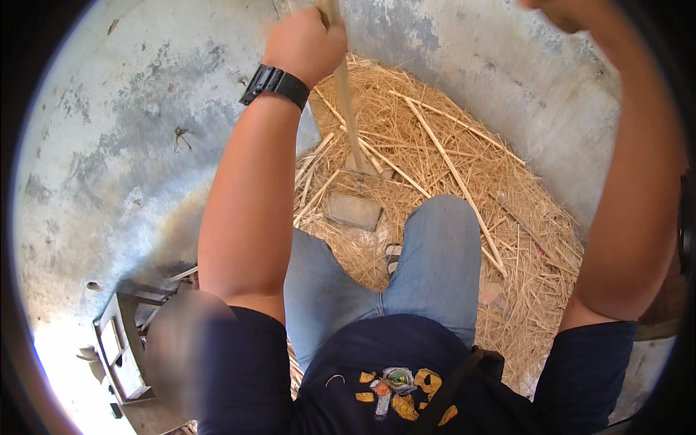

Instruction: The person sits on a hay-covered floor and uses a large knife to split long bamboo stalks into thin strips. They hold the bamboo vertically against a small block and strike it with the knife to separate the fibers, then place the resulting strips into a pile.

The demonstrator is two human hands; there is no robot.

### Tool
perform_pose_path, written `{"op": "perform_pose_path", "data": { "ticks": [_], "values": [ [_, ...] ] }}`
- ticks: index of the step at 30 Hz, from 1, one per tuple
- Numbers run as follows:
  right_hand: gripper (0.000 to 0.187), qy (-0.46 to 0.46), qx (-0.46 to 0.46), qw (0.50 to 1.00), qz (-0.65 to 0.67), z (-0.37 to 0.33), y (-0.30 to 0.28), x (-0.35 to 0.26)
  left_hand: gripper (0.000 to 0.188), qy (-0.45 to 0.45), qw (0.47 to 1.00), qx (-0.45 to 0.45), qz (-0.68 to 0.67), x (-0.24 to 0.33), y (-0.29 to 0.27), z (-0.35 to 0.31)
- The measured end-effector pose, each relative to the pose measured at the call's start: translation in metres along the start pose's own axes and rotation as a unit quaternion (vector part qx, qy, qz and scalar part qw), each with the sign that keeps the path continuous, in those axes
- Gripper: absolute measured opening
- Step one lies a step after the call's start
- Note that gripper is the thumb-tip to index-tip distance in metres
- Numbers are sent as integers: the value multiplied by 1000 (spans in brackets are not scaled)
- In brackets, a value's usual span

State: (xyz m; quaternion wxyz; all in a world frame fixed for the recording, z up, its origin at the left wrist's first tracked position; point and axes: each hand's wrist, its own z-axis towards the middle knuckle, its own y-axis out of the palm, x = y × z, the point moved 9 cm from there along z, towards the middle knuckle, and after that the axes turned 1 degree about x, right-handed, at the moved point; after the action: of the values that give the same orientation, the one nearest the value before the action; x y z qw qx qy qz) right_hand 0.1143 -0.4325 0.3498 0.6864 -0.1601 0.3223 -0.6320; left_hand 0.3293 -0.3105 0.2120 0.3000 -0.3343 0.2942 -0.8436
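Observation:
My left hand [308, 45], with a black watch on its wrist, is raised at the top of the head view. Its fingers are wrapped round a long pale strip of wood or bamboo [346, 98]. The strip stands nearly upright. Its lower end reaches down among the straw, close to a grey block [353, 210]; whether it touches anything there I cannot tell. My right hand [573, 13] is lifted at the upper right, cut off by the frame edge and blurred. Its fingers and anything in them do not show clearly.
Thin shavings and straw [435, 138] cover the ground around my knees, with several long split strips [449, 159] lying across them. A worn grey wall [130, 123] curves round in front. At the lower left stands a wooden frame [119, 348], next to a blurred round shape.

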Motion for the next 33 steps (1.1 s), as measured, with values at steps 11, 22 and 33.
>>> {"op": "perform_pose_path", "data": {
  "ticks": [11, 22, 33],
  "values": [
    [34, 36, -113, 992, 40, 6, 27, -17, 58, 1, 998, 7, -63, -39, 37, -20],
    [38, 28, -69, 995, 62, -13, -31, -28, 44, -50, 997, -6, -66, 5, -12, -6],
    [35, -9, -121, 984, 127, 1, 37, 12, 102, -77, 986, -104, -107, -80, 31, -48]
  ]
}}
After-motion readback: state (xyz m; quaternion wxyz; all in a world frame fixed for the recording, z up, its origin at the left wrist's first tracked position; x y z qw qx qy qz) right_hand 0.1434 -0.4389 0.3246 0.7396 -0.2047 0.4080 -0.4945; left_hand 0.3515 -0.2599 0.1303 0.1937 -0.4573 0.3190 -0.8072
